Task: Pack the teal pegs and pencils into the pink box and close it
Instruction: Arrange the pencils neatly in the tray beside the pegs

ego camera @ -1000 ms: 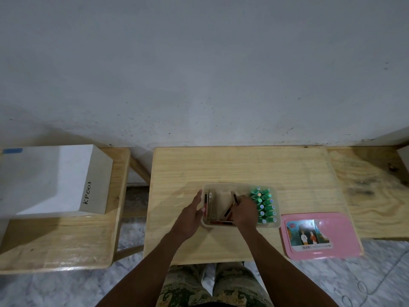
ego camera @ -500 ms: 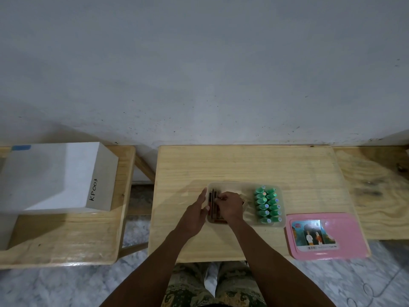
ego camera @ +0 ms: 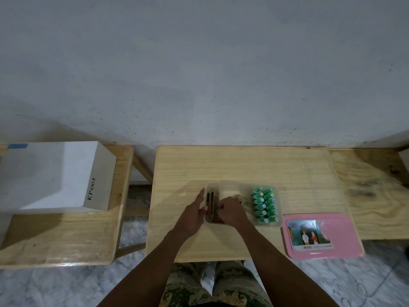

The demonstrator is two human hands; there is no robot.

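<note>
Curled right fingers (ego camera: pixel 225 202) on pencils (ego camera: pixel 210 199)

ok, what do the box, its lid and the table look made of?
Box: probably translucent plastic, since the wood grain shows through its walls. Lid: opaque pink plastic with a slight sheen and a printed picture label. Table: pale wood with visible grain, matte and apparently unvarnished.

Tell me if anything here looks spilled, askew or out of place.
Nothing is spilled. The teal pegs stand in tidy rows at the right end of the box, and the pencils lie at its left end under the right hand. Only the pink lid sits apart, at the front right corner of the table.
</note>
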